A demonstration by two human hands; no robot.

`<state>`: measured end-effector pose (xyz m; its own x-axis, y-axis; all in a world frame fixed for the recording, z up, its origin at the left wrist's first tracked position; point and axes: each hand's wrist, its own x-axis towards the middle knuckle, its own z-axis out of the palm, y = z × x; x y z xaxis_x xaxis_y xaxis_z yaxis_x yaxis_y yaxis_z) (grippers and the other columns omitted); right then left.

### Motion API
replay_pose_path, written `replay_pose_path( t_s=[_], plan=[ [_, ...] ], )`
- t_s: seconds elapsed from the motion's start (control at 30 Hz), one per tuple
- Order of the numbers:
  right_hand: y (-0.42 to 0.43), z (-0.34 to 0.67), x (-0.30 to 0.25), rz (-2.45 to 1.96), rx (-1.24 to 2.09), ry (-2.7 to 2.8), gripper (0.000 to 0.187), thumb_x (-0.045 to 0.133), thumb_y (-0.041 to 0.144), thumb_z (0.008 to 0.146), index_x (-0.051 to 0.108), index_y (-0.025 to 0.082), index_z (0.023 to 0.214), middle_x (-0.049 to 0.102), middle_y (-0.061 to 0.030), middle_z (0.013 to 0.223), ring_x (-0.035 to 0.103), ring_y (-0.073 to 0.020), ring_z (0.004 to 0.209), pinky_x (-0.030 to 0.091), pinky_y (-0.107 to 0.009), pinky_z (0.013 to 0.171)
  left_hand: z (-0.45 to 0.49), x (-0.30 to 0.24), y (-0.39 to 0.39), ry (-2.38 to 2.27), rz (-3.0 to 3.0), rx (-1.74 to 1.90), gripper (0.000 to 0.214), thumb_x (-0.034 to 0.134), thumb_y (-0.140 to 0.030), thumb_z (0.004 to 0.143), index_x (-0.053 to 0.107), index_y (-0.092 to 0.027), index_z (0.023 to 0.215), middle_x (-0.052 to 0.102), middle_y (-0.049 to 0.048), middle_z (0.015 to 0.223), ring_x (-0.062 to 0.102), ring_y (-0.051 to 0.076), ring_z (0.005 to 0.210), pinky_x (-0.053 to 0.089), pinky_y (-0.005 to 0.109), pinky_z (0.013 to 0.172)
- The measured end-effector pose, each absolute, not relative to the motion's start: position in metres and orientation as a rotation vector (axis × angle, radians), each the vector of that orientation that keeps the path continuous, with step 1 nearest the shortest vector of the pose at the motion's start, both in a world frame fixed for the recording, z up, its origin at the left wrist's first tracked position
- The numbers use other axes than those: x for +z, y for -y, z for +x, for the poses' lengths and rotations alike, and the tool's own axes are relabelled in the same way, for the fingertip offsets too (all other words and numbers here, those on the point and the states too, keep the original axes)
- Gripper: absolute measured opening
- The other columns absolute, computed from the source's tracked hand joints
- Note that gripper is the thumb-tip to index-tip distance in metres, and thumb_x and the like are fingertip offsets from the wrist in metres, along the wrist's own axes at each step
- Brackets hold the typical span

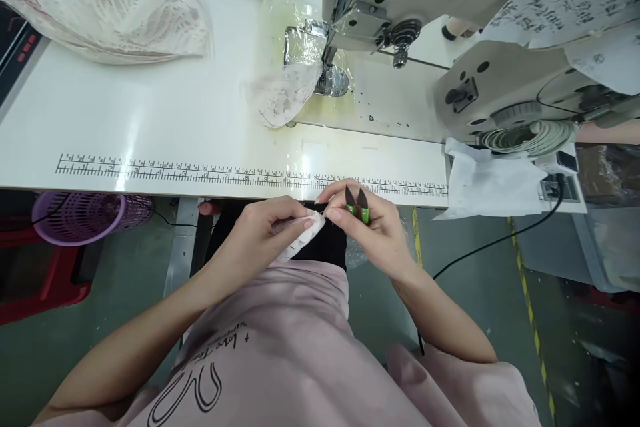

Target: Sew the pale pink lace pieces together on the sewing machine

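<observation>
My left hand is closed around a small piece of white lace fabric, held just below the front edge of the table. My right hand pinches the other end of that lace with thumb and forefinger. The same hand also holds green-handled thread snips, blades pointing up. Both hands meet over my lap, in front of the printed ruler along the table edge.
A sewing machine stands at the back right, with a lace scrap by its presser foot. Piled lace fabric lies at the back left. A white cloth hangs at the right. A purple basket sits under the table.
</observation>
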<state>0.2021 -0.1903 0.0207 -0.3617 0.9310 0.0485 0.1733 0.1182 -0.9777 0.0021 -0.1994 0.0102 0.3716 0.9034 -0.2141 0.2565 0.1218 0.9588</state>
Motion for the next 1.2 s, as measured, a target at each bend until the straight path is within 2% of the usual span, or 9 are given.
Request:
replay_pose_path(
  t_s=[0.1,0.27,0.47,0.57,0.67,0.8,0.97,1.1,1.2],
  plan=[
    [0.193,0.198,0.017,-0.928,1.624,1.570,0.016,0.047,0.028,0.098,0.056,0.020,0.087,0.053,0.0048,0.069,0.030,-0.0049,0.046,0.032,-0.023,0.048,0.005,0.010,0.199,-1.132,1.481,0.655,0.020,0.055,-0.030,0.094,0.069,-0.019,0.083,0.064,-0.0008,0.080,0.053,0.011,0.068,0.037,0.024,0.060],
    [0.192,0.205,0.014,-1.169,1.114,2.053,0.015,0.045,0.023,0.097,0.050,0.020,0.083,0.050,0.0034,0.069,0.041,-0.0083,0.060,0.034,-0.022,0.057,0.012,0.005,0.203,-1.032,1.643,0.678,0.024,0.052,-0.029,0.096,0.067,-0.018,0.080,0.063,0.0003,0.077,0.054,0.012,0.070,0.040,0.024,0.063],
    [0.202,0.268,0.023,-1.618,0.673,2.086,0.016,0.051,0.030,0.096,0.059,0.020,0.086,0.058,0.0029,0.066,0.044,-0.0076,0.050,0.034,-0.021,0.049,0.000,0.014,0.207,-1.025,1.565,0.782,0.018,0.056,-0.026,0.095,0.072,-0.021,0.087,0.069,0.0033,0.092,0.063,0.015,0.086,0.050,0.026,0.074],
    [0.211,0.300,0.033,-1.691,1.103,2.286,0.025,0.055,0.038,0.094,0.068,0.021,0.080,0.068,-0.0011,0.072,0.058,-0.0114,0.056,0.039,-0.022,0.047,-0.012,0.018,0.201,-1.020,1.518,0.781,0.015,0.060,-0.028,0.093,0.074,-0.026,0.089,0.066,0.0031,0.110,0.063,0.017,0.095,0.052,0.027,0.077],
    [0.215,0.309,0.039,-1.685,1.179,2.319,0.023,0.060,0.041,0.091,0.075,0.025,0.086,0.074,-0.0063,0.106,0.069,-0.0174,0.077,0.047,-0.024,0.052,-0.015,0.018,0.195,-1.031,1.478,0.714,0.017,0.058,-0.032,0.094,0.073,-0.027,0.089,0.061,0.0035,0.113,0.061,0.014,0.087,0.049,0.025,0.066],
    [0.211,0.284,0.041,-1.770,1.284,1.970,0.034,0.063,0.041,0.088,0.068,0.029,0.120,0.076,-0.0028,0.090,0.057,-0.0107,0.054,0.039,-0.022,0.045,-0.011,0.019,0.193,-1.007,1.475,0.613,0.020,0.055,-0.035,0.096,0.071,-0.026,0.088,0.060,0.0010,0.091,0.056,0.011,0.076,0.045,0.023,0.064],
    [0.193,0.236,0.034,-1.313,1.547,1.781,0.048,0.074,0.033,0.080,0.062,0.026,0.126,0.063,-0.0049,0.128,0.052,-0.0066,0.067,0.035,-0.020,0.050,-0.006,0.025,0.196,-0.994,1.461,0.522,0.023,0.054,-0.036,0.096,0.071,-0.023,0.086,0.064,-0.0004,0.080,0.056,0.012,0.070,0.043,0.024,0.061],
    [0.186,0.213,0.024,-1.174,1.624,1.698,0.017,0.074,0.029,0.079,0.068,0.018,0.091,0.066,0.0008,0.084,0.040,-0.0041,0.057,0.030,-0.020,0.049,-0.004,0.025,0.200,-1.050,1.471,0.549,0.019,0.059,-0.037,0.093,0.072,-0.023,0.088,0.069,-0.0008,0.081,0.061,0.013,0.073,0.046,0.023,0.064],
    [0.188,0.205,0.018,-1.147,1.436,1.652,0.012,0.072,0.023,0.080,0.063,0.017,0.075,0.058,0.0034,0.073,0.033,-0.0036,0.052,0.030,-0.022,0.049,-0.002,0.019,0.204,-1.135,1.523,0.717,0.011,0.065,-0.032,0.089,0.070,-0.022,0.091,0.071,0.0005,0.086,0.064,0.014,0.077,0.051,0.024,0.068]
  ],
)
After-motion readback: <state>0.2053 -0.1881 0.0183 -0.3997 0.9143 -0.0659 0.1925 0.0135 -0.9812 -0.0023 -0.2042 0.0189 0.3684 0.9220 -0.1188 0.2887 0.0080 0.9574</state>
